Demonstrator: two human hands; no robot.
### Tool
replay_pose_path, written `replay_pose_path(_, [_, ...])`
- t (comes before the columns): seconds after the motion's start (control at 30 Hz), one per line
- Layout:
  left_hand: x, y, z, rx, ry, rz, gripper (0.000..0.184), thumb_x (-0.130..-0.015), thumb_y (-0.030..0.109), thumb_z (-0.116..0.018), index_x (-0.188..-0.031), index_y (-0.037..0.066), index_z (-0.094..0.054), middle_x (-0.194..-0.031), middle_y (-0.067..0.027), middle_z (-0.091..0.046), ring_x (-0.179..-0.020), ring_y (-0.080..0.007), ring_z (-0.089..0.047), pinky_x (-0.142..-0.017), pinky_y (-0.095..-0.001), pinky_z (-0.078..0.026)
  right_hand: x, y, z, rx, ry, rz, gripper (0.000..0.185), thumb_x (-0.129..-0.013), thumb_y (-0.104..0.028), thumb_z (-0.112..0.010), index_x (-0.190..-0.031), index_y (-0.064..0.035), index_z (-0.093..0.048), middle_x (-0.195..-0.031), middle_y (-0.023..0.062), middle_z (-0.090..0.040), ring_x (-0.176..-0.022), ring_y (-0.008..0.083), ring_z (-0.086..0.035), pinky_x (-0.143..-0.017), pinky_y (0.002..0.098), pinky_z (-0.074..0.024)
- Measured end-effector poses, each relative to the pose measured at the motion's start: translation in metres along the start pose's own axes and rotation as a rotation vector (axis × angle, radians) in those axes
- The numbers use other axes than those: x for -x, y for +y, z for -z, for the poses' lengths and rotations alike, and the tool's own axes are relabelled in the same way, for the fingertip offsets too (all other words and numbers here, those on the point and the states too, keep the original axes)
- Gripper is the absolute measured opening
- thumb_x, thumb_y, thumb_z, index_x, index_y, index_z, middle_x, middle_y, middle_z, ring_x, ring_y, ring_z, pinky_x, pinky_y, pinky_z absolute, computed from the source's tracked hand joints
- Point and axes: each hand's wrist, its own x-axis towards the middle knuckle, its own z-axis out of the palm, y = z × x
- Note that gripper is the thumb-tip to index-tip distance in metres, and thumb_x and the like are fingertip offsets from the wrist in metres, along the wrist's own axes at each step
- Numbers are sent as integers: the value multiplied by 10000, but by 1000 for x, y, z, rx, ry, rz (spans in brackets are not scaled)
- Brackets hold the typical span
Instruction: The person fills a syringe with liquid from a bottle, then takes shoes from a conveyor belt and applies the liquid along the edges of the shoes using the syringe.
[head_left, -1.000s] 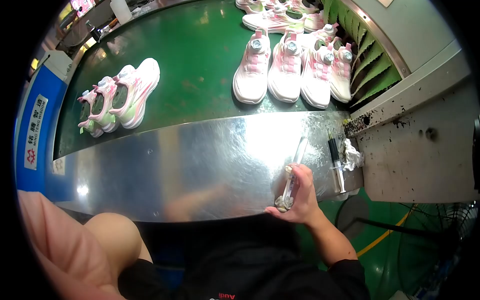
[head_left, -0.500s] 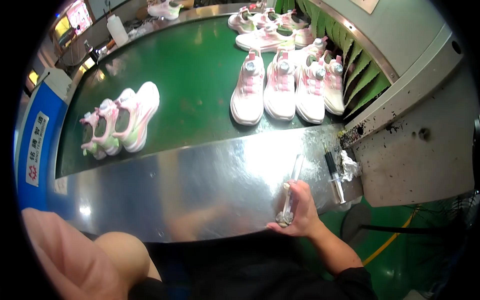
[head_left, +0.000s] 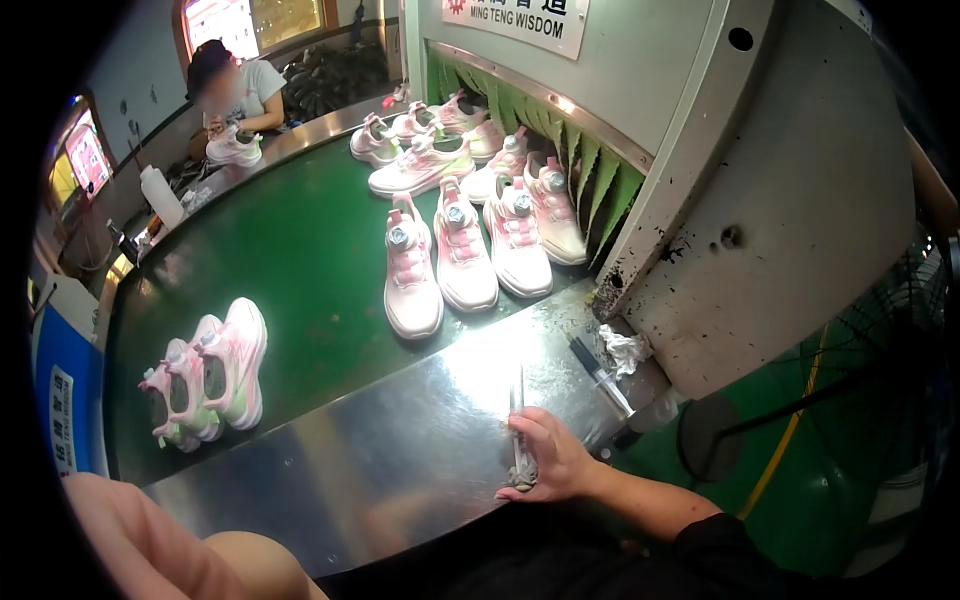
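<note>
My right hand, fingers wrapped round a slim clear tube, is over the metal ledge. The tube's upper end sticks out above my fingers, and a greyish lump shows at its lower end. Close to the camera at the lower left, skin of my left hand or forearm appears large and blurred; no fingers can be made out. A dark-tipped syringe lies right of my right hand, beside crumpled white material.
Pink and white shoes stand in a group on the green belt, by a green strip curtain. Several more shoes stand at left. A co-worker holds a shoe at the back. A fan is at right.
The view has turned right and tilted up, so the co-worker and the machine's sign now show. My right hand still holds the tube over the ledge.
</note>
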Motion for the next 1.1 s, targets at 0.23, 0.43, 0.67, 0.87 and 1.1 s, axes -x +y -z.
replay_pose_path(0.23, [5,7,0,3,34,-1,63,-821,-17,-524,-791,29,-555,-675,-14,-524,-543,-56,-468,-455,-174,-383,0,1,1,-26,-31,-9,947,-627,-375,-851,-1346,-43,-332,-1194,200,-454,-1012,343,-527,-858,407,-454])
replay_pose_path(0.43, [6,6,5,27,62,0,93,-815,-38,-522,-767,34,-557,-659,-6,-522,-526,-43,-467,-439,-162,-382,0,-1,0,-26,-36,-19,940,-623,-349,-858,-1338,-16,-347,-1191,207,-457,-996,336,-528,-853,398,-452])
replay_pose_path(0.67, [4,10,-13,18,66,-120,130,-807,-63,-519,-739,40,-560,-640,4,-519,-507,-28,-466,-420,-148,-382,-2,-5,1,29,-48,14,966,-574,-393,-887,-1276,30,-376,-1157,209,-486,-1018,350,-525,-843,418,-470])
replay_pose_path(0.87, [-4,17,-22,7,78,-171,161,-800,-85,-517,-715,45,-563,-625,13,-517,-490,-15,-465,-404,-135,-381,3,-2,-1,18,-72,-4,1010,-563,-416,-888,-1295,4,-333,-1159,219,-484,-1005,356,-526,-838,423,-469])
replay_pose_path(1.1, [-3,11,-33,40,60,-222,198,-792,-110,-514,-687,50,-566,-606,22,-515,-471,1,-464,-385,-121,-381,8,8,-4,5,-73,9,1053,-568,-399,-892,-1338,-6,-291,-1181,215,-421,-1047,325,-468,-879,433,-412])
